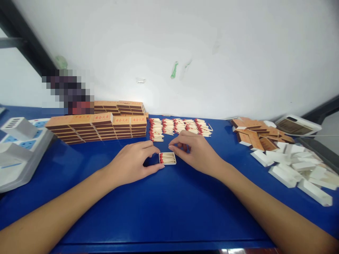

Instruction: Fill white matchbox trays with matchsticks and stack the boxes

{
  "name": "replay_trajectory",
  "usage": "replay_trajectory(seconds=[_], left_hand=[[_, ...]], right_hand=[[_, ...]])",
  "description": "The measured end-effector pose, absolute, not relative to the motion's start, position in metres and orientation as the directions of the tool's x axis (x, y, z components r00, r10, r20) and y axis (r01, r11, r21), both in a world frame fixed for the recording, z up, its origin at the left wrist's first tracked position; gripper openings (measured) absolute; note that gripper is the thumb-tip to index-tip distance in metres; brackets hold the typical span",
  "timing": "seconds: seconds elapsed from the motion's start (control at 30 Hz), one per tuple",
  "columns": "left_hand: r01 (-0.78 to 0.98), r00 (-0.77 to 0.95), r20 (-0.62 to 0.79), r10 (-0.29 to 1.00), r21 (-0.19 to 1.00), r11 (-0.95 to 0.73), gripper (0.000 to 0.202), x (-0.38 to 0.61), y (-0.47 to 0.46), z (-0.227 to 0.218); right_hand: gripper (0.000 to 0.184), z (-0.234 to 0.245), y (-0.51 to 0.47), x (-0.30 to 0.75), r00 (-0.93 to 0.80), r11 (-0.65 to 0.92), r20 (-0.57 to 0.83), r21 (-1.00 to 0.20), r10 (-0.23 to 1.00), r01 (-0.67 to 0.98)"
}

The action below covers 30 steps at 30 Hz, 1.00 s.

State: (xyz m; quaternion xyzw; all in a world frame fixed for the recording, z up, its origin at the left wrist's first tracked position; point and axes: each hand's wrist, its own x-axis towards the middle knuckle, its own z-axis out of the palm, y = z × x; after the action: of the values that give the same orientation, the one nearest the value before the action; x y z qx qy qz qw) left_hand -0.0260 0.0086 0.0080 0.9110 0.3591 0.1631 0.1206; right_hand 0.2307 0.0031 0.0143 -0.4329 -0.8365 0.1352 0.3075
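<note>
Counter (169, 211), blue, bare in lower middle. White trays (282, 175) heaped loosely at right, apparently kept off the middle within reach. Power strip (19, 178) at left edge, sockets up, no readable text. Tray (174, 163) flat at frame centre, open side up so contents stay put; matches (167, 158) inside, red heads left. Left hand (135, 158) grips tray's left end between thumb and forefinger, likely to steady it. Right hand (198, 151) above tray's right end, thumb and forefinger nearly meeting; can't tell if anything's pinched.

Farther: box stack (122, 121) left of centre, squared up, probably for stability; red print on tops reads 安全火柴 (safety matches), no brand legible. Brown sleeves (254, 139) jumbled at right. Match piles (179, 126) upper centre, heads mostly left, presumably sorted. Second stack (129, 104) behind first, print illegible. Wall (212, 70) beyond.
</note>
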Motion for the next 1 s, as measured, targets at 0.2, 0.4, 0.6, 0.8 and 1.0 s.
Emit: replay_trajectory(seconds=[0.2, 0.4, 0.6, 0.8, 1.0], left_hand=[[0.617, 0.673, 0.224, 0.705, 0.355, -0.703, 0.033, -0.025, 0.011, 0.007], [0.621, 0.665, 0.222, 0.713, 0.366, -0.693, 0.031, -0.023, 0.014, 0.007], [0.625, 0.664, 0.203, 0.720, 0.379, -0.683, 0.031, -0.023, 0.014, 0.009], [0.624, 0.669, 0.204, 0.714, 0.366, -0.690, 0.030, -0.024, 0.014, 0.009], [0.624, 0.663, 0.224, 0.714, 0.362, -0.693, 0.032, -0.024, 0.013, 0.005]], right_hand=[[0.025, 0.045, 0.060, 0.203, -0.215, 0.366, 0.297, -0.728, 0.930, 0.579], [0.030, 0.062, 0.139, 0.137, -0.004, 0.023, 0.023, -0.898, 1.000, 0.439], [0.023, 0.054, 0.168, 0.105, 0.022, -0.094, -0.093, -0.919, 0.995, 0.382], [0.025, 0.055, 0.164, 0.101, 0.040, -0.104, -0.096, -0.944, 0.995, 0.313], [0.032, 0.074, 0.119, 0.154, 0.075, -0.007, 0.011, -0.972, 0.997, 0.236]])
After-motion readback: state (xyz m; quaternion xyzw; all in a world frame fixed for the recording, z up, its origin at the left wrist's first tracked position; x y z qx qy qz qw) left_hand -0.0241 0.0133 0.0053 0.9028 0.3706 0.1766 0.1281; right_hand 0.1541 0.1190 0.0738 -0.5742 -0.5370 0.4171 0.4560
